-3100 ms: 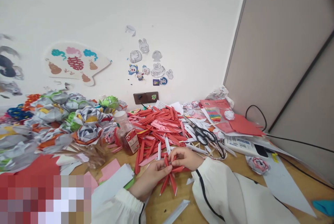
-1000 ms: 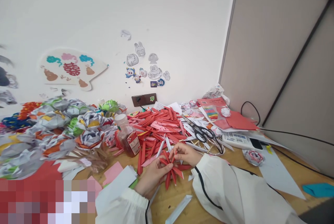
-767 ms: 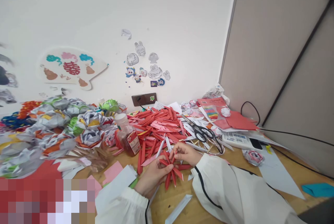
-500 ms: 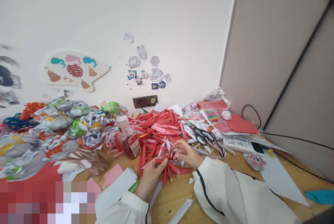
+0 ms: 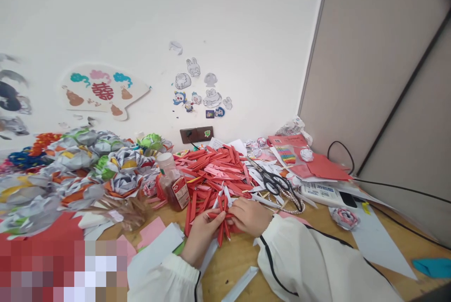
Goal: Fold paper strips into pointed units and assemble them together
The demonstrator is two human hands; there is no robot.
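Between my two hands is a bundle of folded red paper strips point(image 5: 222, 232), spread out like a star just above the table. My left hand point(image 5: 206, 234) pinches it from the left near its middle. From the other side, the closed fingers of my right hand point(image 5: 248, 215) grip the bundle's right part, and the fingertips are partly hidden. Right behind the hands lies a big pile of folded red strips point(image 5: 220, 166). A jar of reddish-brown liquid point(image 5: 174, 184) with a label stands to the left of that pile.
Black scissors point(image 5: 273, 182) and a pearl string point(image 5: 294, 203) lie right of the pile. Folded paper flowers point(image 5: 123, 166) heap up on the left. White paper sheets point(image 5: 157, 250) and a folded white strip point(image 5: 241, 285) lie in front. A phone point(image 5: 348, 199) rests at the right.
My right hand has moved down, its raised fingers closing onto the bundle. The red bundle has turned a little. My left hand keeps its pinch, and the view has shifted slightly.
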